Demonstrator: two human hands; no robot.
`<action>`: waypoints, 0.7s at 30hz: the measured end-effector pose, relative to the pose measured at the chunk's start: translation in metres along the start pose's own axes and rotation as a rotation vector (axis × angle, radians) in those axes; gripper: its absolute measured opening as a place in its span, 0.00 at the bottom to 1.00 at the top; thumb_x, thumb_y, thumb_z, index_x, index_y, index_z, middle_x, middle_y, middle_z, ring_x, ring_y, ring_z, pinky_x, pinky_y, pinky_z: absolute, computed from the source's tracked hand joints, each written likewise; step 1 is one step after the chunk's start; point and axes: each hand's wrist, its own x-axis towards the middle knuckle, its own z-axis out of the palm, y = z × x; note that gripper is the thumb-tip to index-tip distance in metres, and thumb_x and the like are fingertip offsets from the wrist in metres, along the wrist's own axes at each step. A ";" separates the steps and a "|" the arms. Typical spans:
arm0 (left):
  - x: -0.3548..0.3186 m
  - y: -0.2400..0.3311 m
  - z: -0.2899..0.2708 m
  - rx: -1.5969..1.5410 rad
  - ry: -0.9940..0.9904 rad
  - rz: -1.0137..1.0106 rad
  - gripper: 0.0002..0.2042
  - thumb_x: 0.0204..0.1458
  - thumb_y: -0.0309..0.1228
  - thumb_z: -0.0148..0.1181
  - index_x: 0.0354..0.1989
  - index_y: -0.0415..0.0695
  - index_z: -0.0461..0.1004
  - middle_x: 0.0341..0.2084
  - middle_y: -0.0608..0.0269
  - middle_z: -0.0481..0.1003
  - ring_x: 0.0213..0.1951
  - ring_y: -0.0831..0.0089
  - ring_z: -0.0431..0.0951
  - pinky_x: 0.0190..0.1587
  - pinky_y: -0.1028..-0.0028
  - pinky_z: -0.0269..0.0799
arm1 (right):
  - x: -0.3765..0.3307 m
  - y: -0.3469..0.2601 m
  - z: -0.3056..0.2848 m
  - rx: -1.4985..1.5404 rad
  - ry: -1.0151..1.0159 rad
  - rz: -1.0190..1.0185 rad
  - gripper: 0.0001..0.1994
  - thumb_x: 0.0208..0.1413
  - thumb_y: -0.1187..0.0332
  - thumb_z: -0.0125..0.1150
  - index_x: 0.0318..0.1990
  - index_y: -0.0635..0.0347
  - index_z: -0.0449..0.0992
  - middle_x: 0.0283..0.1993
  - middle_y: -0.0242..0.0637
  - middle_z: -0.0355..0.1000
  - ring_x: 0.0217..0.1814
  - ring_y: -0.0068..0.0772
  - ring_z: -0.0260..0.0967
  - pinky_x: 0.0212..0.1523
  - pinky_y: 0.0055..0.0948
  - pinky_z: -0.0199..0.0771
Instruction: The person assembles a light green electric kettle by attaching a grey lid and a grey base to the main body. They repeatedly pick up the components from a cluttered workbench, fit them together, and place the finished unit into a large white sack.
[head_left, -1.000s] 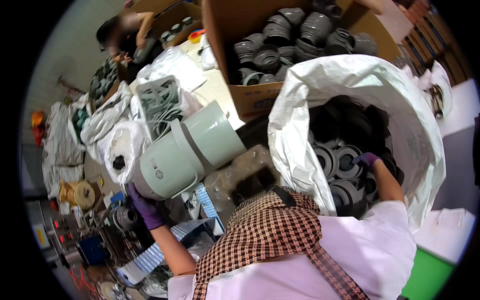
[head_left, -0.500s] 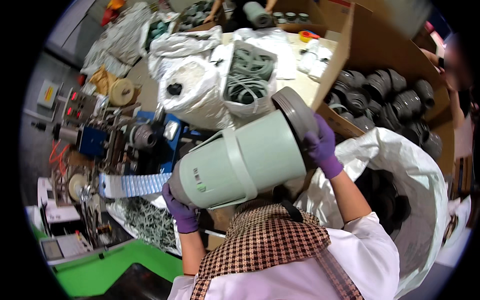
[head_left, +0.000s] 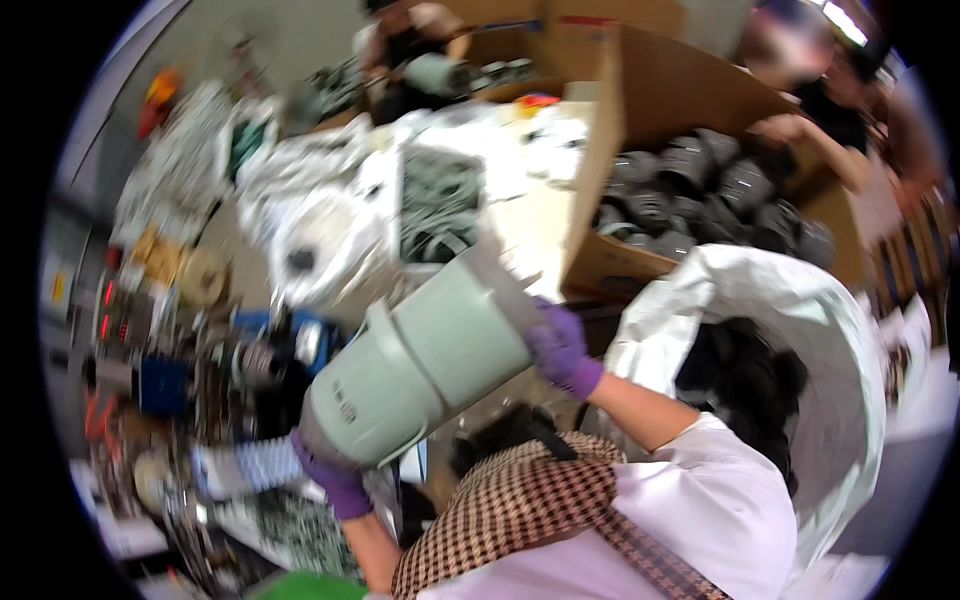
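Both my purple-gloved hands hold a large pale green cylindrical canister with grey ends, tilted across my front. My left hand (head_left: 335, 485) is closed under its lower left grey end. My right hand (head_left: 565, 350) grips the rim at the upper right end, most of its fingers behind it. A pale green carrying handle runs around the body of the canister (head_left: 420, 350). Small dark printed marks show near the lower left end. The upper right grey part is smeared by motion, so its details cannot be made out.
Right of me stands a white sack (head_left: 830, 390) of black parts. Behind it, a cardboard box (head_left: 625, 265) holds several grey parts. Ahead, a white-lined bin (head_left: 440, 200) contains green rings. Machinery (head_left: 160, 385) stands left. A co-worker's arm (head_left: 825, 145) reaches into the box; another person (head_left: 410, 45) works at the back.
The view has shifted and blurred. The canister has turned so its upper right end faces more away and shows less grey. Both hands still hold it. A co-worker's arm now reaches into the box.
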 end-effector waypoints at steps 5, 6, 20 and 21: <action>0.027 0.070 0.088 0.706 -0.217 0.487 0.17 0.65 0.35 0.42 0.50 0.35 0.72 0.49 0.45 0.74 0.48 0.54 0.76 0.49 0.62 0.71 | -0.069 0.099 -0.010 0.214 0.251 0.582 0.27 0.68 0.48 0.45 0.54 0.67 0.73 0.36 0.30 0.72 0.37 0.22 0.64 0.42 0.28 0.69; 0.034 0.084 0.109 0.864 -0.281 0.742 0.17 0.63 0.34 0.42 0.48 0.34 0.72 0.49 0.43 0.73 0.49 0.53 0.75 0.51 0.62 0.69 | -0.083 0.113 -0.014 0.203 0.311 0.604 0.30 0.68 0.46 0.43 0.55 0.68 0.73 0.38 0.32 0.74 0.38 0.23 0.65 0.43 0.29 0.70; -0.042 0.074 0.186 -0.216 -0.544 -0.124 0.18 0.68 0.41 0.45 0.55 0.38 0.66 0.53 0.54 0.71 0.53 0.68 0.74 0.55 0.67 0.73 | 0.030 0.237 -0.039 1.269 0.568 0.698 0.38 0.65 0.38 0.30 0.68 0.60 0.60 0.69 0.43 0.62 0.70 0.45 0.60 0.69 0.44 0.60; -0.032 0.050 0.156 -0.024 -0.525 0.011 0.17 0.68 0.39 0.45 0.54 0.37 0.68 0.52 0.55 0.72 0.51 0.68 0.75 0.55 0.69 0.73 | 0.062 0.249 -0.036 1.306 0.596 0.643 0.38 0.64 0.37 0.32 0.68 0.61 0.60 0.69 0.44 0.61 0.70 0.46 0.59 0.69 0.44 0.60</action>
